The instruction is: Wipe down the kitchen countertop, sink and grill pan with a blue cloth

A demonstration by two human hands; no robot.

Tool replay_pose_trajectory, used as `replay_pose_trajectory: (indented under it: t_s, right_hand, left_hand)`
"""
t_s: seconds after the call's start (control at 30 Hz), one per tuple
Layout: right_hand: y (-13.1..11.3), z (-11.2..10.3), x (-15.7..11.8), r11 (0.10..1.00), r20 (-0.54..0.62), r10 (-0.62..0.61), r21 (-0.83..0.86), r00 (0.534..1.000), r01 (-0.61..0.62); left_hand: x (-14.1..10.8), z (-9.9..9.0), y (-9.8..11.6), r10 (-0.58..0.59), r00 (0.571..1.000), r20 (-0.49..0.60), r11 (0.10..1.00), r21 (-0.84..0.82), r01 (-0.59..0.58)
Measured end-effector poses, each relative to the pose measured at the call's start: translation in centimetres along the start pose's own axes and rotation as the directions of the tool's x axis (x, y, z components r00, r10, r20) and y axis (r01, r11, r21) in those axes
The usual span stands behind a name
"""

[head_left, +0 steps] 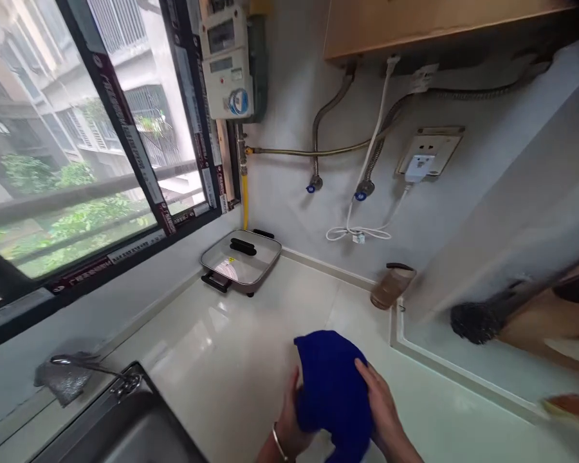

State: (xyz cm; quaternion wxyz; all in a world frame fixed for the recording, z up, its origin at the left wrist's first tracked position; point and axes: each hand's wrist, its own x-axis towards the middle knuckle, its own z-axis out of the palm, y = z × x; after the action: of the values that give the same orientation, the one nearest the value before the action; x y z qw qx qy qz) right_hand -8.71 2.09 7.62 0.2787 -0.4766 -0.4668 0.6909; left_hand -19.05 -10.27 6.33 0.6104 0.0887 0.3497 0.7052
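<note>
A dark blue cloth (pixel 334 386) is held up over the white countertop (pixel 241 360), bunched between both hands. My left hand (pixel 293 418), with a bangle at its wrist, grips the cloth's left side, and part of its fingers is hidden behind the fabric. On the right edge, my right hand (pixel 380 402) has its thumb lying over the cloth while the other fingers are out of sight behind it. The lower end of the cloth hangs towards the bottom of the view.
At the back corner stands an electric pan with a glass lid (pixel 251 260). A brownish jug (pixel 392 286) is by the right wall. The sink (pixel 139 424) with its faucet (pixel 125 382) lies at lower left. Hoses and a white cord (pixel 376 135) hang on the wall.
</note>
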Motion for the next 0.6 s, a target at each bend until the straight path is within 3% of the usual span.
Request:
replay_pose_trajectory:
  t_s: [0.07, 0.17, 0.3, 0.37, 0.43, 0.5, 0.57, 0.6]
  right_hand:
    - [2.0, 0.4, -0.1, 0.999, 0.001, 0.041, 0.035, 0.999, -0.041]
    - [5.1, 0.1, 0.1, 0.998, 0.013, 0.058, -0.015, 0.998, -0.057]
    - [6.7, -0.7, 0.7, 0.942, 0.006, -0.090, -0.324, 0.996, 0.087]
    - [6.4, -0.5, 0.6, 0.898, 0.010, -0.172, -0.408, 0.985, 0.161]
    - [5.7, 0.0, 0.3, 0.945, 0.092, -0.090, -0.305, 0.992, 0.114]
    - [5.1, 0.6, -0.1, 0.992, 0.274, 0.098, -0.105, 0.957, -0.072]
    - [4.8, 1.1, -0.3, 0.981, 0.395, 0.166, 0.026, 0.904, -0.191]
    - [4.6, 1.3, -0.2, 0.982, 0.397, 0.147, 0.055, 0.906, -0.183]
  left_hand:
    - [-0.6, 0.5, 1.5, 0.043, 0.995, -0.087, 0.995, -0.085, -0.050]
    - [-1.0, 0.1, 1.6, 0.023, 0.996, -0.090, 0.997, -0.067, -0.030]
    - [-1.1, -1.1, -0.4, 0.089, 0.975, -0.205, 0.992, 0.102, -0.069]
    - [-1.0, -1.0, -0.6, 0.187, 0.949, -0.254, 0.942, 0.319, -0.100]
    - [-1.0, 0.0, -0.1, 0.292, 0.947, -0.131, 0.769, 0.621, -0.152]
    - [-1.2, 1.4, 0.5, 0.306, 0.946, 0.108, 0.486, 0.836, -0.253]
    - [-1.6, 2.6, 0.9, 0.228, 0.925, 0.303, 0.260, 0.897, -0.357]
    - [-1.9, 2.7, 0.9, 0.176, 0.910, 0.374, 0.193, 0.894, -0.405]
